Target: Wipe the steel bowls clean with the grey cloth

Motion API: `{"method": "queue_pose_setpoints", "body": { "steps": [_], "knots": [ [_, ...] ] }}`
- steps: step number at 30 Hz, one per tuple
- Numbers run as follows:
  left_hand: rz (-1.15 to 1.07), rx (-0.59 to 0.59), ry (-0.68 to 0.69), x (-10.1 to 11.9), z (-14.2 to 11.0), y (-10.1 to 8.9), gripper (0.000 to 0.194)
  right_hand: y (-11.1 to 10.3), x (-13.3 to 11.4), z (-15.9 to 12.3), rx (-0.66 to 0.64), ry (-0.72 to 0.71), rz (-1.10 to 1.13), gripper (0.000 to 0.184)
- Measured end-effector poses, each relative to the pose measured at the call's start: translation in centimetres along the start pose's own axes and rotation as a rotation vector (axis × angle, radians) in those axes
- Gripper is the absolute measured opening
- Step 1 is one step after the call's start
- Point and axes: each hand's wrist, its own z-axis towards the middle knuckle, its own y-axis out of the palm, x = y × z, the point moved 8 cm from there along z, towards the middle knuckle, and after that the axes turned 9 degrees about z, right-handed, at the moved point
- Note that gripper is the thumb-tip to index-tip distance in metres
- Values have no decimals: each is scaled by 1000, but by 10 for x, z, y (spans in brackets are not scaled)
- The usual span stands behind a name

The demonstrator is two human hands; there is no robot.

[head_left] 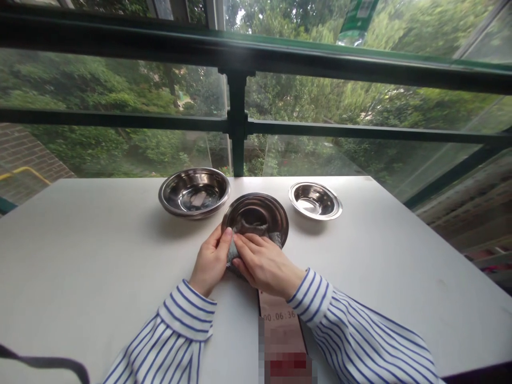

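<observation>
A shiny metal bowl (276, 212) is tilted toward me in the middle of the white table. At its near left rim, my left hand (209, 262) is closed with the thumb on top, gripping the edge. My right hand (269, 264) presses a crumpled grey cloth (232, 255) against the near side of the bowl, fingers together and pointing left. The fingertips of both hands almost meet at the rim. Part of the cloth shows inside the bowl, and the rest is hidden under my right hand.
Behind on the left stands a stack of wider metal bowls (168, 194); a smaller metal bowl (336, 208) sits at the right. A phone (276, 309) showing a timer lies below my right wrist. Beyond the white table (100, 240) run dark green railings (160, 120).
</observation>
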Motion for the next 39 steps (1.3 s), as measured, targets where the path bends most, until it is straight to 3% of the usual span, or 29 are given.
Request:
{"method": "queue_pose_setpoints", "body": {
  "steps": [8, 17, 25, 33, 39],
  "knots": [
    [-7, 38, 35, 4, 2, -7, 42, -17, 12, -20, -109, -20, -37, 33],
    [9, 25, -13, 3, 0, -4, 33, -6, 4, -6, -22, -44, 78, 45],
    [-29, 3, -3, 1, 2, -4, 40, -21, 13, -22, -124, -30, -4, 31],
    [-3, 42, -16, 1, 2, -9, 37, -4, 0, -7, -41, -43, 23, 45],
    [-65, -16, -17, -1, 4, -6, 41, -20, 11, -22, -129, -47, 12, 32]
  ]
}}
